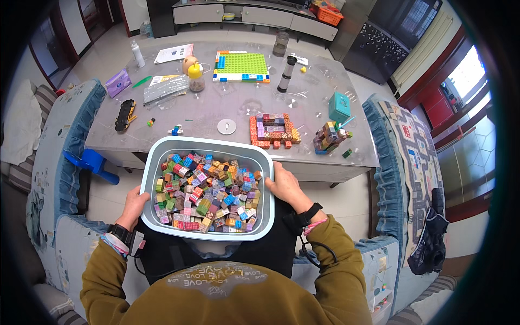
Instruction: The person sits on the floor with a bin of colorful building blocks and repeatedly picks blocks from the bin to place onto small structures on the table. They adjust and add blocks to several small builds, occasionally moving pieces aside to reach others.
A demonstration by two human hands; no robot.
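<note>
A light blue plastic basin (216,236) rests over my lap, its far rim by the table's near edge. Many small patterned toy blocks (208,189) in mixed colours fill it loosely. My left hand (134,208) grips the basin's left rim, fingers partly hidden beneath. On the opposite side my right hand (287,187) is closed on the right rim, thumb near the top edge. Just beyond the basin, on the table, stand a square frame built of blocks (253,130) and, farther right, a small block tower (327,138).
The grey table (206,111) also carries a green building baseplate (244,65), a white disc (227,127), a black toy car (125,115), a teal box (339,106), bottles and a purple tissue pack (117,83). A blue stool (92,162) stands left; covered sofas flank the table.
</note>
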